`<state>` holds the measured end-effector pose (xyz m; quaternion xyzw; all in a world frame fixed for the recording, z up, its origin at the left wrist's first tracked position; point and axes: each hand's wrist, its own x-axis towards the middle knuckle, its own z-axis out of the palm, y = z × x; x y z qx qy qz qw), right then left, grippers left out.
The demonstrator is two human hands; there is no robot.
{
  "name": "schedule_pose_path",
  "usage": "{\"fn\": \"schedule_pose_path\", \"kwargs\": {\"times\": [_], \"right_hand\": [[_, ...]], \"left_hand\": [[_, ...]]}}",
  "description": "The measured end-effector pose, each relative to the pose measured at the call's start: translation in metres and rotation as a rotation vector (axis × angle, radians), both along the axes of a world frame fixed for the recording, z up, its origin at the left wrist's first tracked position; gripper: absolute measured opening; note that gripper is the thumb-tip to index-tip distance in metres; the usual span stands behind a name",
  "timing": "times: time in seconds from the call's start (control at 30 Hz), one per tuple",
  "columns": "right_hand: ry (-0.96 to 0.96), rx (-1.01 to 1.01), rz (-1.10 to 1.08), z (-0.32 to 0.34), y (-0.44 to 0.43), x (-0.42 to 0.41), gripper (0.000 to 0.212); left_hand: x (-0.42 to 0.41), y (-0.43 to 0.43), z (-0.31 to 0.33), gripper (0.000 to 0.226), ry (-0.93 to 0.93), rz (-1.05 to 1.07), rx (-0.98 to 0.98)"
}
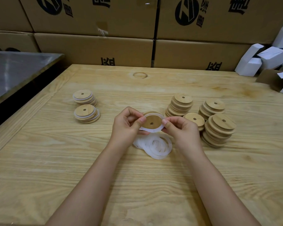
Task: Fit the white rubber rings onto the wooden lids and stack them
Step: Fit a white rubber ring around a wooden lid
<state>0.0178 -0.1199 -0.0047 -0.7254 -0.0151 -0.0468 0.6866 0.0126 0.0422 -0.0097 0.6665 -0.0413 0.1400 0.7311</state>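
A round wooden lid [151,121] with a small centre hole is held above the table between both hands. A white rubber ring [153,130] sits around its rim. My left hand [127,123] pinches the lid's left edge, thumb on top. My right hand [179,128] pinches the right edge and the ring. Below the hands lies a loose pile of white rings [154,146]. Two short stacks of ringed lids [86,106] stand at the left. Several stacks of bare lids [217,126] stand at the right.
The wooden table [137,185] spreads wide in front. Cardboard cartons [95,49] form a wall behind it. A metal-topped surface [15,72] is at the far left. White paper boxes [264,59] are piled at the back right.
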Motion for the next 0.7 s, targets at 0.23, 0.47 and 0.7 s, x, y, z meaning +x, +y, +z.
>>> {"fn": "schedule_pose_path", "kwargs": {"times": [0.23,0.47,0.7], "right_hand": [[0.034,0.129,-0.012,-0.0006,0.0036,-0.0013,0.004],[0.030,0.236,0.034,0.0023,0.0051,-0.0009,0.007],[-0.024,0.199,-0.028,0.0011,-0.0007,0.0003,0.005]], "left_hand": [[0.0030,0.0008,-0.0009,0.016,0.011,0.041,-0.053],[0.0043,0.0024,-0.0037,0.015,0.068,0.026,-0.190],[0.0013,0.0054,-0.0010,0.026,0.037,-0.138,0.007]]}}
